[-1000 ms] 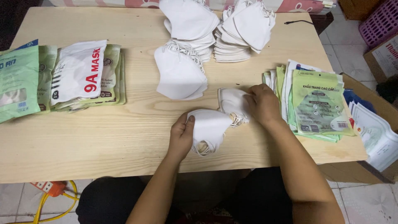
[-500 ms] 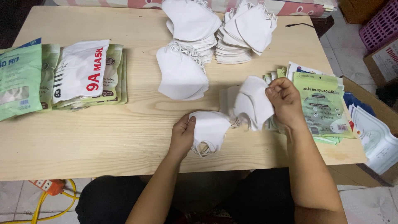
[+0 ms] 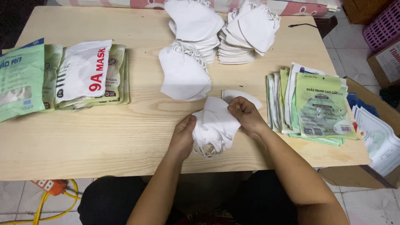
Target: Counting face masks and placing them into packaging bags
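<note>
My left hand (image 3: pixel 183 135) grips the left side of a small stack of white folded face masks (image 3: pixel 216 127) lying near the front edge of the wooden table (image 3: pixel 125 129). My right hand (image 3: pixel 246 114) pinches the top mask of that stack at its upper right. Another white mask (image 3: pixel 246 96) lies flat just behind my right hand. A loose pile of white masks (image 3: pixel 183 75) sits a little farther back, to the left.
Two taller mask stacks (image 3: pixel 196 25) (image 3: pixel 250 33) stand at the table's far edge. Green and white pouches (image 3: pixel 316 104) fan out at the right, more pouches (image 3: pixel 83 75) at the left. A cardboard box (image 3: pixel 375 133) and a pink basket (image 3: pixel 383 21) are at the right. An orange power strip (image 3: pixel 50 185) lies on the floor.
My right hand picked up a mask from beside the right pouches, carried it left and laid it on the stack held by my left hand.
</note>
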